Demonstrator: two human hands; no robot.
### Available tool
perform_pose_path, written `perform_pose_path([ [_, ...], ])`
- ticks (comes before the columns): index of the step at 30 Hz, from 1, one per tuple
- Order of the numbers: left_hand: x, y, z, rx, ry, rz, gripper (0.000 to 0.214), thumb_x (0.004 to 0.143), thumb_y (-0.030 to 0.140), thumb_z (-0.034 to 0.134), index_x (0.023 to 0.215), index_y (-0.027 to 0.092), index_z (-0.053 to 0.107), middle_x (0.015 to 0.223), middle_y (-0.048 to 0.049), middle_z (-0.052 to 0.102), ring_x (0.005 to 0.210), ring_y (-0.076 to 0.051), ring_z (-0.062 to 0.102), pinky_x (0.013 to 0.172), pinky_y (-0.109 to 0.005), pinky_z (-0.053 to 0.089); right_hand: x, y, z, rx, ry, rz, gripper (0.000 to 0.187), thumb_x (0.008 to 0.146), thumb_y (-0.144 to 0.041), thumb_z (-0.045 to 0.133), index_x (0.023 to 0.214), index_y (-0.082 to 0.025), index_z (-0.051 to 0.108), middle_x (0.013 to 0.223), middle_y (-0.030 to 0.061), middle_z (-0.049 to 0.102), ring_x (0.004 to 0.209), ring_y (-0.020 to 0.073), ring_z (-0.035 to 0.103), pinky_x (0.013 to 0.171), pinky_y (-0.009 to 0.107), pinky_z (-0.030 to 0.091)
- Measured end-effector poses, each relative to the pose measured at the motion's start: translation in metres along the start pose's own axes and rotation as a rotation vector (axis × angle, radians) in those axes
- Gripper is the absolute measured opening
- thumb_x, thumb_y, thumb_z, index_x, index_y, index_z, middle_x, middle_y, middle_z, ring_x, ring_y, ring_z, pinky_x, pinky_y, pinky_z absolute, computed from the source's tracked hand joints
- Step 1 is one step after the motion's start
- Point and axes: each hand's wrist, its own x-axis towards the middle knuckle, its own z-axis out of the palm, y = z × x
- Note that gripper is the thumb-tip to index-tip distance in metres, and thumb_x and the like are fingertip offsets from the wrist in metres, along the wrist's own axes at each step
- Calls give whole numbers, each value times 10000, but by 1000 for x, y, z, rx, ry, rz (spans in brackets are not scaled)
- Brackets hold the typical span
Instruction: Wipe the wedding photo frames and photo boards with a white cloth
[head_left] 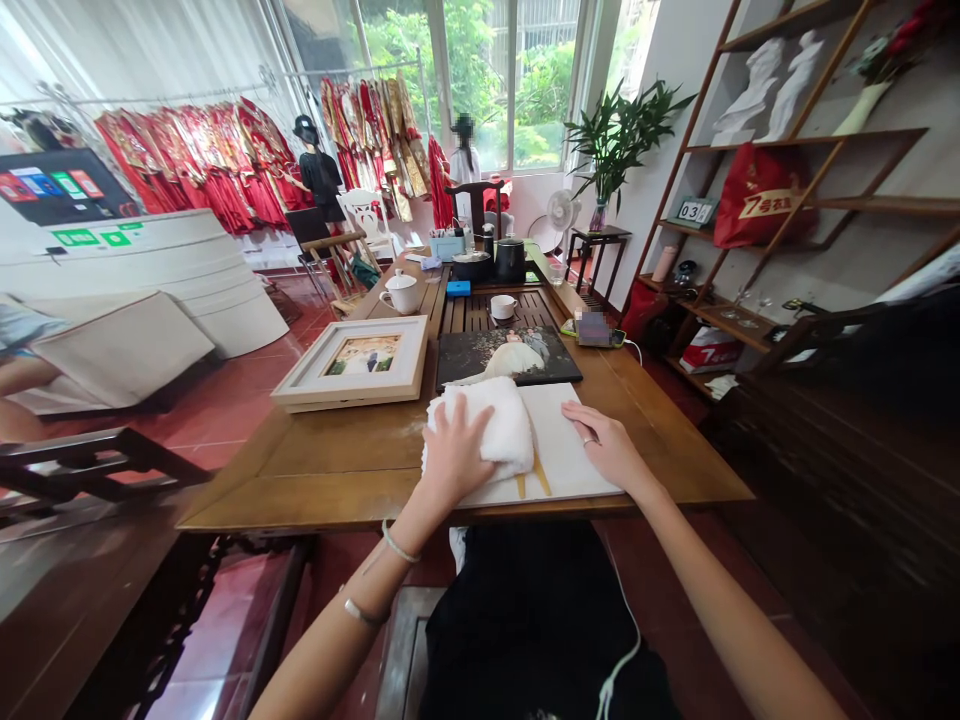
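My left hand (451,452) grips a folded white towel (510,425) from above, fingers spread and pressed into the cloth. Under the towel lies a flat white board (574,455) near the table's front edge. Two tan strips (541,478) show on the board beside the towel; their upper ends are hidden. My right hand (604,440) rests flat on the right side of the board, fingers stretched out, with a ring on one finger. Just behind the board is a dark photo panel (540,358) with a white gown pictured on it, partly covered by the towel.
On the wooden table (322,470), a framed photo (351,362) lies to the left. Farther back are a lidded white cup (403,293), a small white cup (502,306), a black kettle (510,260) and a phone (596,330) with a cable. Two people stand near the clothes racks.
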Motion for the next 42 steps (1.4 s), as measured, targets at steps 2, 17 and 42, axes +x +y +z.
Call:
perform_pose_path([
  [2, -18, -1, -2, -2, -9, 10, 712, 748, 371, 606, 1421, 358, 372, 1530, -106, 222, 1337, -431, 219, 915, -584, 406, 0, 0, 0, 1, 0, 0, 378, 864, -133, 411, 1106, -168, 700, 1232, 106, 665, 1235, 234, 562, 1109, 468, 387],
  [17, -1, -8, 0, -37, -36, -161, 725, 779, 492, 593, 1441, 345, 337, 1561, -128, 162, 1357, -458, 213, 935, -612, 391, -1, -2, -1, -16, -17, 12, 383, 872, -139, 403, 1128, -158, 687, 1252, 105, 653, 1256, 224, 542, 1117, 449, 382],
  [42, -60, 0, -6, 32, -78, -19, 791, 740, 346, 635, 1461, 334, 309, 1561, -130, 176, 1365, -450, 200, 918, -568, 396, -1, 0, 1, 15, 8, 7, 370, 864, -147, 426, 1106, -195, 702, 1229, 82, 670, 1235, 225, 561, 1110, 463, 387],
])
